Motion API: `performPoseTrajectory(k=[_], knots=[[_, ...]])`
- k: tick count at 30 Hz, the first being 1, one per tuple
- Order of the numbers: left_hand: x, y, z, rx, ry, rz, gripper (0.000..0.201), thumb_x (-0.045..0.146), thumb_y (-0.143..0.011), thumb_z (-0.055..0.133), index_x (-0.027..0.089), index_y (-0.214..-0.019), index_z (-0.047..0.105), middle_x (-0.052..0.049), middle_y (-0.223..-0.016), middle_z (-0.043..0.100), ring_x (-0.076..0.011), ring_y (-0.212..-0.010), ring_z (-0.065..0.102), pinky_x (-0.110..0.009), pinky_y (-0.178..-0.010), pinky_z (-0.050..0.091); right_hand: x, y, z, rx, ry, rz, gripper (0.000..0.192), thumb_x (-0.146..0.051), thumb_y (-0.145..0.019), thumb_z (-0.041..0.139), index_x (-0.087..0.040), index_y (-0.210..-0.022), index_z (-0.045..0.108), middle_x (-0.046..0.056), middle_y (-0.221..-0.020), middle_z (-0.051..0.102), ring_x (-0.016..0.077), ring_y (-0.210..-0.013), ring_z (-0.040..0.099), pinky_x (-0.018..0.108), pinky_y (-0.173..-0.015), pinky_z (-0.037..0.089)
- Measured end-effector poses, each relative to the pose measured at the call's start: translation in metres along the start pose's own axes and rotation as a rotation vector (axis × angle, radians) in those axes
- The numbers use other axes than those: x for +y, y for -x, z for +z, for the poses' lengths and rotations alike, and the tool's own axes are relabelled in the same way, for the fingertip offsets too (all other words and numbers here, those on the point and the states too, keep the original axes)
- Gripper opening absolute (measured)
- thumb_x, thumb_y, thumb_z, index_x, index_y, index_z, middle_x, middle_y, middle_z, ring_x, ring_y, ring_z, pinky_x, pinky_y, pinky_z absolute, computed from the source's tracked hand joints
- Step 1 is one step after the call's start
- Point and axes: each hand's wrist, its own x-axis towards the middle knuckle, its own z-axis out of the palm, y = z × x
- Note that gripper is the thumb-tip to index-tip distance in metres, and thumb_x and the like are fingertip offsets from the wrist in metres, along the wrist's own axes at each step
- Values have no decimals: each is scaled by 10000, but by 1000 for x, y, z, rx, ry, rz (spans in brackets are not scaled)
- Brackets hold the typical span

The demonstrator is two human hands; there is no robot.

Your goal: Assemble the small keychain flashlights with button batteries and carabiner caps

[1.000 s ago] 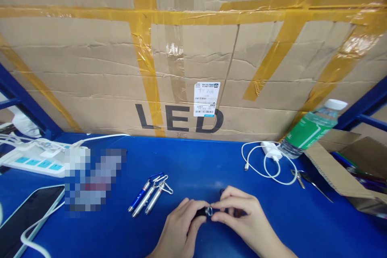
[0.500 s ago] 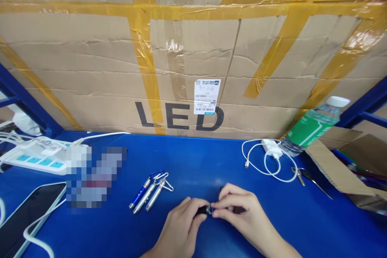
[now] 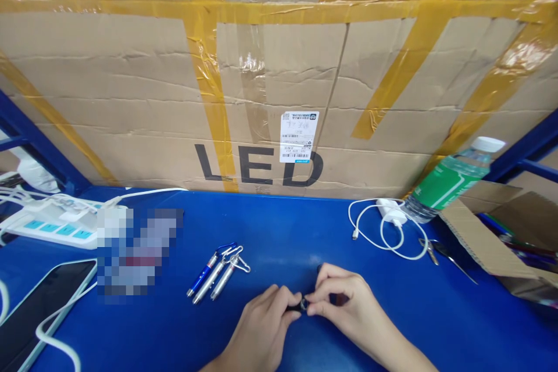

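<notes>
Left thumb and forefinger clamped on a short black cylinder (image 3: pixel 294 307), lower center of frame. Right thumb and forefinger pinched at the metal ring (image 3: pixel 304 304) on its right end; exact contact too small to make out. Long axis runs roughly left-right across frame, body inside left grip, ring end toward right fingertips; both hands touching or all but. Left hand (image 3: pixel 263 325) reaches up from bottom edge, back showing; right hand (image 3: pixel 349 302) comes in from lower right, other fingers curled. Dark object (image 3: pixel 319 268) by right knuckles, mostly hidden. Blue penlight (image 3: pixel 201 280) well apart, left of center.
</notes>
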Motion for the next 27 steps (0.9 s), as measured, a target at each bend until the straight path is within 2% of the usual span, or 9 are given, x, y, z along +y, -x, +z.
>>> performPoseTrajectory(k=[4, 10, 16, 21, 27], knots=[[-2, 0, 1, -3, -11, 42, 183, 54, -859, 387, 209, -845, 484, -11, -780, 655, -176, -705, 631, -255, -626, 512, -2, 1, 0, -24, -6, 54, 117, -244, -700, 719, -179, -606, 697, 3, -639, 556, 133, -584, 543, 243, -546, 385], [0, -2, -1, 43, -23, 105, 179, 98, -902, 377, 208, -824, 495, 4, -754, 666, -164, -623, 592, -261, -593, 494, -7, 2, 0, -48, -27, 89, 175, -174, -700, 678, -165, -540, 608, -1, -626, 541, 135, -607, 531, 245, -577, 384], [3, -4, -2, 123, -77, 193, 268, 153, -970, 291, 188, -874, 539, -2, -739, 694, -159, -610, 647, -305, -667, 517, -5, 1, 2, -80, -77, 84, 234, -220, -711, 637, -170, -512, 525, -9, -605, 494, 127, -577, 484, 248, -555, 377], [6, -6, -3, 210, -130, 234, 324, 183, -990, 266, 179, -863, 564, -11, -751, 721, -145, -615, 672, -286, -667, 533, -6, 0, 0, -114, -75, 71, 253, -263, -739, 602, -174, -525, 502, -22, -590, 456, 115, -549, 456, 253, -552, 385], [7, -4, -5, 160, -106, 163, 295, 187, -982, 312, 184, -860, 580, -12, -799, 730, -148, -660, 669, -287, -680, 532, -7, -1, -1, -116, -66, 61, 258, -279, -752, 595, -173, -530, 519, -23, -578, 451, 112, -540, 452, 244, -529, 388]])
